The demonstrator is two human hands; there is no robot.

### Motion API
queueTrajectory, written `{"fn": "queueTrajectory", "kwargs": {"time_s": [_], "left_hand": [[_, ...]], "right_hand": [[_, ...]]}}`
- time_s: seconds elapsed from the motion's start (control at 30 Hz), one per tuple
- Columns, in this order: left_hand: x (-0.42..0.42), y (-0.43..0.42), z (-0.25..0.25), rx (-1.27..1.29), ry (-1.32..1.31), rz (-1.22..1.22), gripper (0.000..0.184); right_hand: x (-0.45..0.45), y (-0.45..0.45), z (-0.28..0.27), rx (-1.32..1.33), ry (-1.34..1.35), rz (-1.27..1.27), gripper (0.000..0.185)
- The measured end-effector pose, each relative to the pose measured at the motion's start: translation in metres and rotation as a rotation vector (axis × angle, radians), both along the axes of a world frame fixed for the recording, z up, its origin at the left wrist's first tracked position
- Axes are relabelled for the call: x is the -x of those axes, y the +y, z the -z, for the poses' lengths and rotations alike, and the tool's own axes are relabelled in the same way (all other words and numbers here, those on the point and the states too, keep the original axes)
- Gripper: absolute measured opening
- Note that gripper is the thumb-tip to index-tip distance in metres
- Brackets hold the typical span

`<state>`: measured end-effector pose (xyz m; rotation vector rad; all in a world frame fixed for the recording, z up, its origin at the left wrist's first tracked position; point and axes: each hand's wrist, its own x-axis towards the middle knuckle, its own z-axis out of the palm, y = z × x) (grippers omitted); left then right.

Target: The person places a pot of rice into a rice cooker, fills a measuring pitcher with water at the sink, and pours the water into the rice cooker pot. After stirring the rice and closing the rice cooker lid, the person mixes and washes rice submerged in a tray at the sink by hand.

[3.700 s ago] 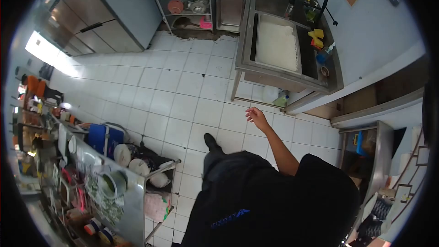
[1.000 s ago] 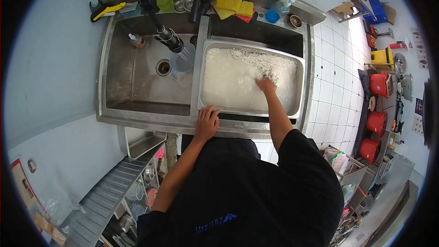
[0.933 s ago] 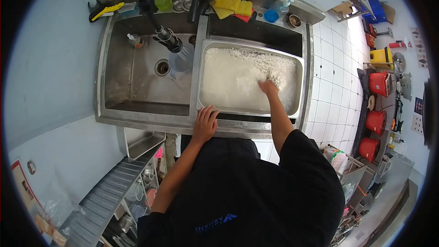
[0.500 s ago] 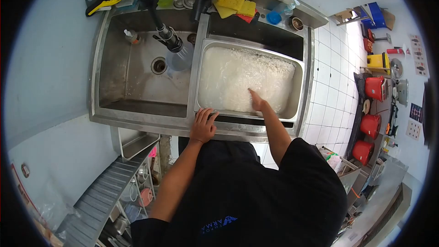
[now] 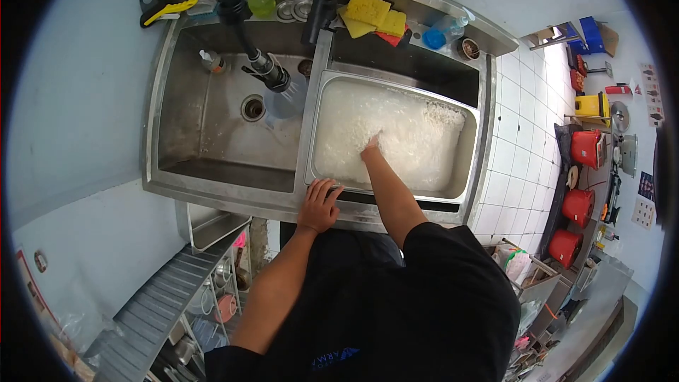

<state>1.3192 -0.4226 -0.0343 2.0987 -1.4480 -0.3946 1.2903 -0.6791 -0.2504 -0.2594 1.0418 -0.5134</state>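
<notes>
Sink point(image 5: 223, 138), right hand point(image 5: 370, 147) in cloudy water point(image 5: 424, 159)

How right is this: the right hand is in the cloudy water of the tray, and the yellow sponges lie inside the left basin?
One thing is off: the yellow sponges lie on the ledge behind the right basin, not inside the left basin; the head view shows it. The right hand is in the cloudy water of the tray.

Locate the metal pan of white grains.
In the head view, the metal pan sits over the right sink basin, its near left corner by the left hand.
</notes>
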Motion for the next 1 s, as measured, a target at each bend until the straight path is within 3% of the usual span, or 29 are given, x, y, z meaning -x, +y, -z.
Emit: {"fn": "queueTrajectory", "kwargs": {"time_s": [0.2, 0.37, 0.57, 0.7, 0.8, 0.87, 0.9, 0.93, 1.0], "left_hand": [[0.001, 0.001, 0.001, -0.031, 0.021, 0.005, 0.055], [0.001, -0.001, -0.001, -0.025, 0.031, 0.001, 0.055], [0.001, 0.0, -0.001, -0.03, 0.009, -0.003, 0.053], [0.001, -0.001, -0.003, -0.031, 0.025, -0.002, 0.053], [0.001, -0.001, -0.003, -0.028, 0.02, -0.002, 0.053], [0.001, 0.0, -0.001, -0.022, 0.006, 0.001, 0.053], [0.001, 0.0, -0.002, -0.026, 0.012, -0.001, 0.053], [0.001, 0.0, -0.002, -0.03, 0.016, -0.002, 0.053], [0.001, 0.0, -0.003, -0.031, 0.019, -0.004, 0.053]], "right_hand": [[-0.022, -0.02, -0.044, 0.049, -0.066, 0.136, 0.068], [-0.025, -0.056, -0.056, -0.064, 0.141, 0.306, 0.068], [0.026, -0.095, -0.013, 0.217, -0.189, 0.378, 0.068], [0.059, -0.105, -0.06, 0.14, 0.237, 0.302, 0.072], [0.067, -0.099, -0.096, 0.147, 0.692, 0.128, 0.069], [0.101, -0.104, -0.05, 0.285, 0.911, -0.168, 0.058], [0.129, -0.114, 0.009, 0.514, 1.068, -0.517, 0.054], [0.171, -0.134, 0.142, 1.034, 1.245, -1.093, 0.051], [0.176, -0.102, 0.074, 1.43, 1.477, -1.473, 0.047]]}}
